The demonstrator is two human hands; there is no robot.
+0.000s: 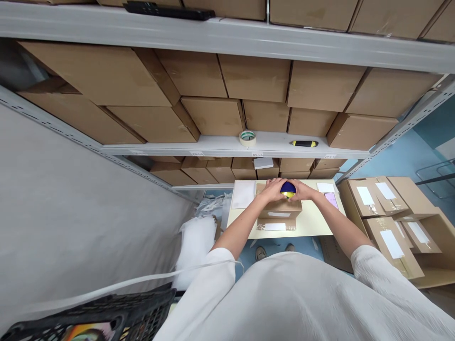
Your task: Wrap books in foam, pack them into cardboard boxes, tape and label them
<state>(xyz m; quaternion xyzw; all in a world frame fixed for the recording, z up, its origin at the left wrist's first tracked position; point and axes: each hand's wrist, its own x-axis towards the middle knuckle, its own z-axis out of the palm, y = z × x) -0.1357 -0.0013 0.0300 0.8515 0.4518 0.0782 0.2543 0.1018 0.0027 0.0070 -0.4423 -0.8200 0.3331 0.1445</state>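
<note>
A rounded dark blue and yellow object (pixel 288 188) is between my two hands, above a cardboard box (pixel 280 208) on the cream table (pixel 316 222). My left hand (pixel 273 190) is closed around its left side, and my right hand (pixel 300 190) grips its right side. What kind of thing it is I cannot make out, nor whether it rests on the box. White labels (pixel 279 214) are stuck to the box side. In front of it, at the near edge, lies taped cardboard with another white label (pixel 275 227).
White paper (pixel 243 194) lies left on the table, a phone (pixel 331 200) right. The shelf holds a tape roll (pixel 248 138), a utility knife (pixel 304 143) and several cartons (pixel 254 76). Labelled boxes (pixel 391 241) stand right; white wrap (pixel 197 246) and a black crate (pixel 142 312) left.
</note>
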